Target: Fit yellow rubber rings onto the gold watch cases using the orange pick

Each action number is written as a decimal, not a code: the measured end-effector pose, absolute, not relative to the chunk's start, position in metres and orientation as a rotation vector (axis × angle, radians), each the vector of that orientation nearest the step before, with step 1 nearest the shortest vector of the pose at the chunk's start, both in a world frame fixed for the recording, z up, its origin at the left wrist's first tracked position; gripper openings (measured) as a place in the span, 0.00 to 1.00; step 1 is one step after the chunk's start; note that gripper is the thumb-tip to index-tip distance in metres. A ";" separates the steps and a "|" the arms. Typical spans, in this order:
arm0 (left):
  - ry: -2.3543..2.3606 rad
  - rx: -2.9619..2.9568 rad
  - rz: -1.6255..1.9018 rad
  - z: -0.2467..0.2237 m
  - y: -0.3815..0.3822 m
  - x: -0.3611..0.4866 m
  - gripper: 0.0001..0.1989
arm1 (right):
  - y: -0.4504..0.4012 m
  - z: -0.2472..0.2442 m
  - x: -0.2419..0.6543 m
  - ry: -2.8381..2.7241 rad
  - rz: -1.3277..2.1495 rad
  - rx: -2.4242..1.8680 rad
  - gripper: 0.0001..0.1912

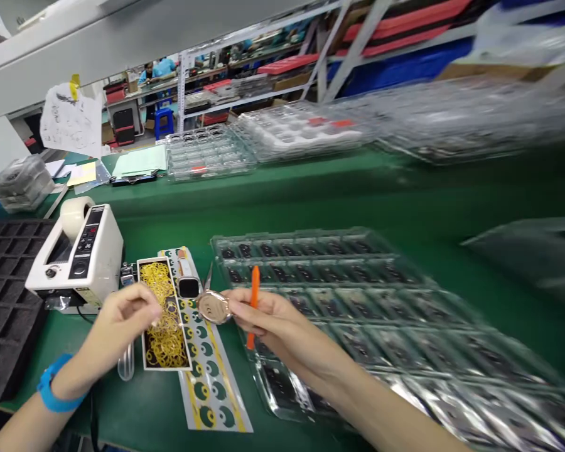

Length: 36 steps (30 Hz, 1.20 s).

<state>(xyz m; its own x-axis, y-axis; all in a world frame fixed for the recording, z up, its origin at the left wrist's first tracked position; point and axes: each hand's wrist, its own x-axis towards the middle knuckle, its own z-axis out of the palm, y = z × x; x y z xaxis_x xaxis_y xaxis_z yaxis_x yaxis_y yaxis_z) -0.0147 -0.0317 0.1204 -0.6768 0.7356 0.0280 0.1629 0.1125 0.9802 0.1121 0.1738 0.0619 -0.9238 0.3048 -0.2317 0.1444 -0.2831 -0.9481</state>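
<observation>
My right hand [268,317] pinches a round, rose-gold-rimmed watch case [215,307] with small dark print on its face. An orange stick tool [253,307] is tucked between the same hand's fingers. My left hand [128,312] is closed in a pinch beside a white box [140,276] of small yellow rings [164,339]; whatever its fingertips hold is too small to make out. A smartwatch with a dark square screen [188,287] lies just right of the box, and tweezers [209,276] point up behind the case. Under them runs a sheet of yellow and grey cut-out stickers [219,392].
To the left stand a white tape dispenser [87,251] and a black compartment tray [9,301]. Clear plastic trays of dark parts [329,273] cover the right side. More clear trays [211,150] line the raised back shelf. A clear plastic bag [537,251] lies far right.
</observation>
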 end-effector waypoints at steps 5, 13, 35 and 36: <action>1.677 0.875 1.370 0.084 0.002 -0.003 0.15 | 0.164 0.050 0.110 -1.744 2.538 -0.553 0.28; 1.729 0.833 1.287 0.060 -0.004 -0.006 0.13 | 0.148 0.035 0.115 -1.619 2.743 -0.620 0.24; 1.771 0.734 1.221 0.054 -0.001 -0.001 0.09 | 0.143 0.028 0.118 -1.600 2.738 -0.723 0.21; 1.775 0.733 1.220 0.054 -0.001 -0.001 0.09 | 0.143 0.029 0.118 -1.604 2.730 -0.723 0.21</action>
